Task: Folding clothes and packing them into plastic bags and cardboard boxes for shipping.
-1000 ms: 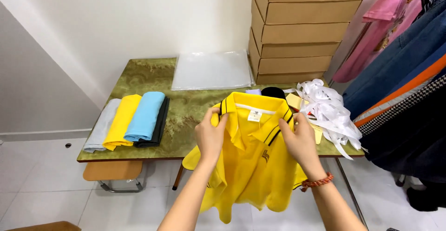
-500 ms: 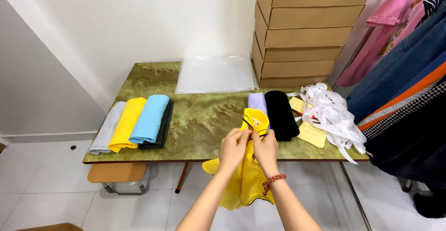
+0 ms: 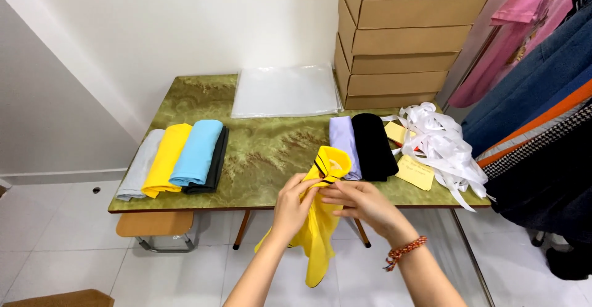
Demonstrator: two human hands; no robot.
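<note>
Fingers (image 3: 308, 186) of both hands pinch yellow shirt (image 3: 317, 233).

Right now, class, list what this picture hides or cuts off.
Head view only:
- Yellow shirt: bunched between left hand and right hand, so its front is hidden.
- Black folded cloth: mostly covered by the blue one.
- Hanging clothes: cut off by the right edge.

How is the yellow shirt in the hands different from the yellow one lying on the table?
The yellow shirt in the hands is bunched and hangs off the table edge, gripped by the left hand and right hand; the yellow folded shirt lies flat and neat, untouched, in a row. The held one shows dark stripes at its collar; the folded one looks plain. Both are bright yellow.
</note>
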